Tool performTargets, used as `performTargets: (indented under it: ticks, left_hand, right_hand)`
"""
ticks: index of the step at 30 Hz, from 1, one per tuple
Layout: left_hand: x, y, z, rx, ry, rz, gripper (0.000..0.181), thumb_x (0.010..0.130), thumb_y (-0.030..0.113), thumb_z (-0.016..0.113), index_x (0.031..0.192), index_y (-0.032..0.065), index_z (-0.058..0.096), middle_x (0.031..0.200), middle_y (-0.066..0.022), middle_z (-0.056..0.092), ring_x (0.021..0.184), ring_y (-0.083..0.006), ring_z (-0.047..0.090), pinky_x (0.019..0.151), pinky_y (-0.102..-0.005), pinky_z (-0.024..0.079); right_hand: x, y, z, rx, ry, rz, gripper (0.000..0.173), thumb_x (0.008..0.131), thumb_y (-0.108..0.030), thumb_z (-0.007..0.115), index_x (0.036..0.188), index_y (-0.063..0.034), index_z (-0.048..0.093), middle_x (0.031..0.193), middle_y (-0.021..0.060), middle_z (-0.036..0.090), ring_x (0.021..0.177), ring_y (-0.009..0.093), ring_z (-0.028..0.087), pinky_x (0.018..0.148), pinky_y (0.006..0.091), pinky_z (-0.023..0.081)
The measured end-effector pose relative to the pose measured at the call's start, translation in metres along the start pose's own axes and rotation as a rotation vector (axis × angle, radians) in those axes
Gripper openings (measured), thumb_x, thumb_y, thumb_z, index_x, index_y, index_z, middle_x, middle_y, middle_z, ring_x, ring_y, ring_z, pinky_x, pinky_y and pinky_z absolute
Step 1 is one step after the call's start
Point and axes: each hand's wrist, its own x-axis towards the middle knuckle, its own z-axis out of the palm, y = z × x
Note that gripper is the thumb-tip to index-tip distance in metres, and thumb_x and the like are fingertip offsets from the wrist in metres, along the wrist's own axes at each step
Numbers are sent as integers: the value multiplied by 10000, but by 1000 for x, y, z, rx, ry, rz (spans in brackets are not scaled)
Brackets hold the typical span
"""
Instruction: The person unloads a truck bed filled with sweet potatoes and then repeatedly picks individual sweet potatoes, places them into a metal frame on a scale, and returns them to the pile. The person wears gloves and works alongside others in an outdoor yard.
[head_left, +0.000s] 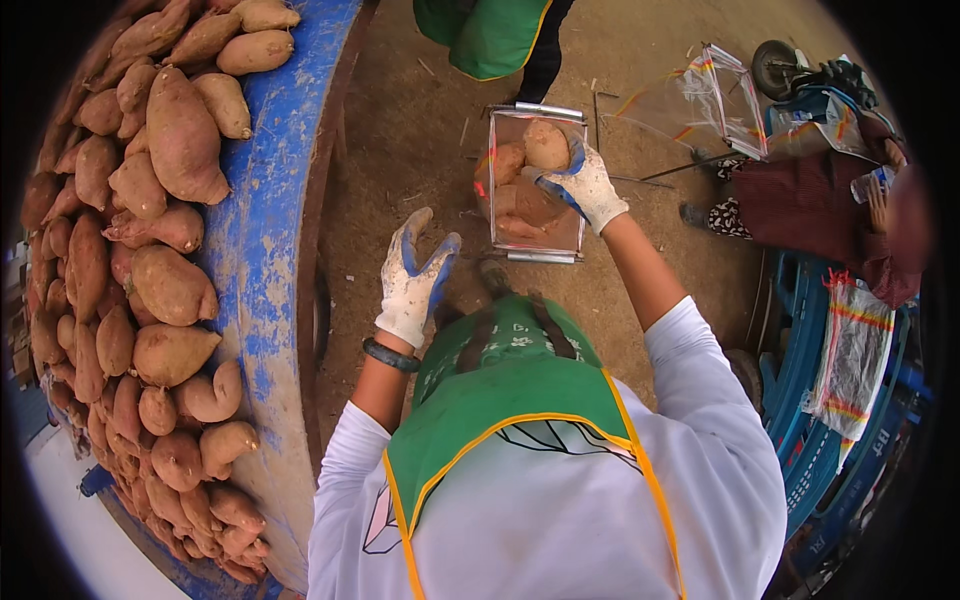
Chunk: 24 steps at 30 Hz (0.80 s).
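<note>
My right hand, in a white glove with blue palm and fingers, grips a sweet potato over the mouth of a clear plastic bag. The bag is stretched open on a rectangular metal frame. Several sweet potatoes lie inside it. My left hand, gloved alike, hangs to the left of the frame with fingers apart and nothing in them. Further left, a large heap of sweet potatoes covers a worn blue platform.
A person in a green apron stands beyond the frame. At right, another person in dark red is near a second bag frame. Flattened plastic bags lie over a blue vehicle's side rail. A wheel shows behind.
</note>
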Motion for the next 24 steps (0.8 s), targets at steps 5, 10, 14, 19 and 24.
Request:
performTargets:
  ticks: [5, 10, 14, 19, 24]
  left_hand:
    - [-48, -43, -12, -289, 55, -278, 510, 875, 214, 721, 1300, -7, 546, 1325, -163, 561, 1219, -259, 552, 1011, -359, 455]
    - [-95, -89, -23, -267, 110, -334, 485, 889, 186, 705, 1300, -12, 542, 1305, -165, 574, 1166, -250, 580, 996, -350, 466]
    - [-112, -93, -28, -221, 124, -435, 463, 893, 191, 695, 1288, -5, 553, 1269, -177, 599, 1159, -269, 588, 980, -358, 467]
    - [-96, -83, -26, -235, 127, -303, 463, 874, 264, 711, 1243, 12, 592, 1238, -185, 607, 1127, -306, 607, 955, -368, 475]
    - [-76, -59, -42, -245, 140, -153, 469, 885, 253, 705, 1269, 13, 580, 1256, -176, 595, 1127, -280, 612, 949, -366, 487]
  right_hand:
    - [-7, 82, 72, -489, -251, 89, 848, 744, -378, 762, 1456, -107, 388, 1378, 184, 523, 1255, 367, 513, 1061, 440, 409]
    - [-11, 133, 141, -455, -480, 324, 748, 800, -432, 694, 1432, -125, 437, 1387, 184, 513, 1258, 367, 512, 1052, 440, 420]
    - [-20, 140, 163, -292, -429, 263, 597, 830, -449, 640, 1295, -81, 568, 1241, 208, 615, 1161, 367, 577, 995, 436, 451]
    - [-12, 100, 137, -148, -455, 100, 559, 853, -448, 647, 1267, -78, 587, 1173, 198, 652, 1082, 378, 614, 929, 426, 487]
    - [16, 33, 87, 199, -152, -24, 505, 864, -303, 709, 1282, -50, 576, 1120, 147, 672, 1036, 256, 654, 887, 349, 516]
